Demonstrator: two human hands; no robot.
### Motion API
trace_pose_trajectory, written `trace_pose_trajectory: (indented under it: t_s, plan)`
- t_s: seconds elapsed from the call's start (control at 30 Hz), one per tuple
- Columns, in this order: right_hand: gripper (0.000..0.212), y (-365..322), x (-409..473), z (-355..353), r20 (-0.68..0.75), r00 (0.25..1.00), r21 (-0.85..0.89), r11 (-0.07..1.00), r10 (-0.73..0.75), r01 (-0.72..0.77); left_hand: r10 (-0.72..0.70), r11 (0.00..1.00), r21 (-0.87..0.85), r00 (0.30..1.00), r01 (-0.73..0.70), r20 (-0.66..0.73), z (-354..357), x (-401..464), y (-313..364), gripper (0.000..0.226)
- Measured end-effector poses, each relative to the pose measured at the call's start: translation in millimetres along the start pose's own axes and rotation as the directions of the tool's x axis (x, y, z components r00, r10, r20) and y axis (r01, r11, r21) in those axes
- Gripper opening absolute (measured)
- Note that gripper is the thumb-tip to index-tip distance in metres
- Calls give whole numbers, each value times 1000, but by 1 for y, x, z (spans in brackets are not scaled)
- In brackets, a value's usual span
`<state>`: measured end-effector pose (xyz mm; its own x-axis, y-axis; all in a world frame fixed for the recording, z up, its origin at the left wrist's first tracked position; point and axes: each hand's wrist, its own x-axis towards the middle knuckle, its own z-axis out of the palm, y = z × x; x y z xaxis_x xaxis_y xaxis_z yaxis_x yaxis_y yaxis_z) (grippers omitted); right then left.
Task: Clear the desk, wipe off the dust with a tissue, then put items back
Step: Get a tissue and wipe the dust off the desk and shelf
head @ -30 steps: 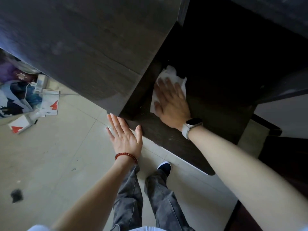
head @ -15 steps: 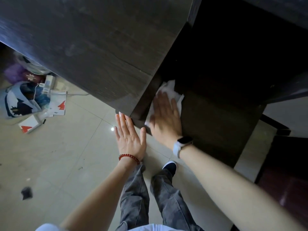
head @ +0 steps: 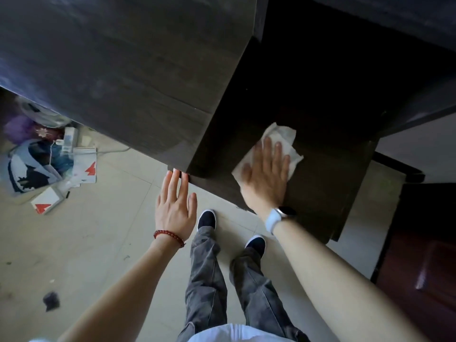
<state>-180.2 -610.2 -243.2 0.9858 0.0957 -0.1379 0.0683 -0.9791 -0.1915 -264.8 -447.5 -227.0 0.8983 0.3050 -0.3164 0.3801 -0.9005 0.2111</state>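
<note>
A white tissue lies flat on the lower dark wooden desk surface. My right hand, with a white watch on its wrist, presses on the tissue with straight fingers. My left hand, wearing a red bead bracelet, is flat with straight fingers, and its fingertips touch the corner edge of the higher dark desk top. Both desk surfaces are bare.
On the tiled floor at the left lies a pile of removed items: white boxes with red marks, a blue and white bag, a cable. A dark scrap lies on the floor. My legs and dark shoes stand below the desk edge. A dark wooden piece stands at the right.
My right hand has slid the tissue to the right across the lower surface, away from the step. My left hand has stayed at the desk corner.
</note>
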Motion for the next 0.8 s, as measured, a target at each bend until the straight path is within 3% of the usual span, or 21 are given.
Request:
trace_pose_trajectory:
  t_s: [0.17,0.3,0.5,0.63,0.8]
  plan:
    - [62,-66,-8,9,49,987,27,988,-152,151,97,995,-24,995,-97,-22,-8,0,-9,67]
    - [55,-40,-56,13,90,955,-2,959,-282,283,44,998,-51,999,-45,-25,-9,0,-5,66]
    - [55,78,-107,-4,85,996,-50,999,14,-9,-68,997,-22,997,69,30,-3,-5,16,63]
    - [56,118,-71,-21,43,979,-68,978,199,-196,-130,989,-69,991,131,19,5,-12,35,65]
    - [66,129,7,-32,4,956,1,956,293,-293,113,987,-106,991,-121,-77,14,-28,70,55]
